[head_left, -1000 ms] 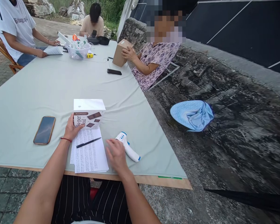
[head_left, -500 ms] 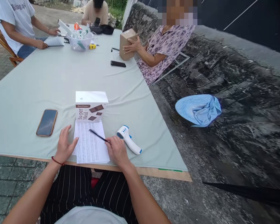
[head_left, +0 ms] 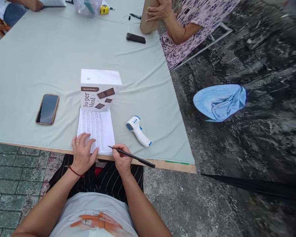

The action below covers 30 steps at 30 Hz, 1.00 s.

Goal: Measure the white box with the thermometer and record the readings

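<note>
The right hand (head_left: 122,159) pinches the pen (head_left: 138,159) over the near right corner of the papers (head_left: 106,130); the left hand (head_left: 84,153), loosely spread and empty, lies at their left edge. Too light a press could let them skew, nudging the box (head_left: 95,98) beyond.

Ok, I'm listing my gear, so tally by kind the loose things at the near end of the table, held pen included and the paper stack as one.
Pen: 1
Paper stack: 1
Box: 1
Phone: 1
Thermometer: 1
Total: 5
</note>
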Each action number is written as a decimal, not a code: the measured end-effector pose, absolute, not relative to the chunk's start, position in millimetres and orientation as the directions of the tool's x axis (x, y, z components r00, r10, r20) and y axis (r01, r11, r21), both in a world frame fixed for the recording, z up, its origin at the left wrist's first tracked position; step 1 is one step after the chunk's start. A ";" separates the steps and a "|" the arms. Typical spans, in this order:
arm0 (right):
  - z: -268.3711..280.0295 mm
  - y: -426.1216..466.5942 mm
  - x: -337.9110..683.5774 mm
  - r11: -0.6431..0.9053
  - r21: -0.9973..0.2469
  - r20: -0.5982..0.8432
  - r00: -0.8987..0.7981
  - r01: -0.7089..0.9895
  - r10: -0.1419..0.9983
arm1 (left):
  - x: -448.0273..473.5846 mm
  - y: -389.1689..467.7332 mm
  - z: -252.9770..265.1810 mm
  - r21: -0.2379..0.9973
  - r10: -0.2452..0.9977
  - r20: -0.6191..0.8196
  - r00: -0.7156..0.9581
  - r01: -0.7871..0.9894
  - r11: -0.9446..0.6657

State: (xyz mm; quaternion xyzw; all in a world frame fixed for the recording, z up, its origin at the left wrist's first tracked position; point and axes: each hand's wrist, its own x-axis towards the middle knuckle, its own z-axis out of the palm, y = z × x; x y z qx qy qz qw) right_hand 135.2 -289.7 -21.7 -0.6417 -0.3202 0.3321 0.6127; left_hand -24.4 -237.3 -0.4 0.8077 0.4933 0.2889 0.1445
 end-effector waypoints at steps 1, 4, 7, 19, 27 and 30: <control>-23.0 -292.1 133.1 -0.047 -0.999 -0.025 0.568 0.024 0.823 | -22.8 -237.5 -1.1 0.509 0.883 0.306 0.355 0.723 -0.467; -27.9 -298.4 127.8 -0.023 -0.993 0.043 0.537 0.115 0.843 | -21.9 -238.6 -1.8 0.468 0.878 0.284 0.386 0.743 -0.478; -31.5 -301.4 125.6 0.054 -0.967 0.171 0.476 0.249 0.863 | -22.0 -239.6 1.3 0.424 0.873 0.266 0.408 0.764 -0.486; -27.1 -297.3 126.3 0.181 -0.805 0.415 0.319 0.564 0.852 | -19.4 -240.4 5.0 0.377 0.872 0.258 0.416 0.788 -0.487; -23.8 -295.3 126.9 0.208 -0.732 0.472 0.263 0.648 0.842 | -18.9 -240.7 5.4 0.385 0.872 0.259 0.416 0.783 -0.488; -23.1 -295.3 127.6 0.206 -0.728 0.468 0.255 0.654 0.846 | -18.7 -241.0 5.1 0.386 0.871 0.261 0.417 0.782 -0.490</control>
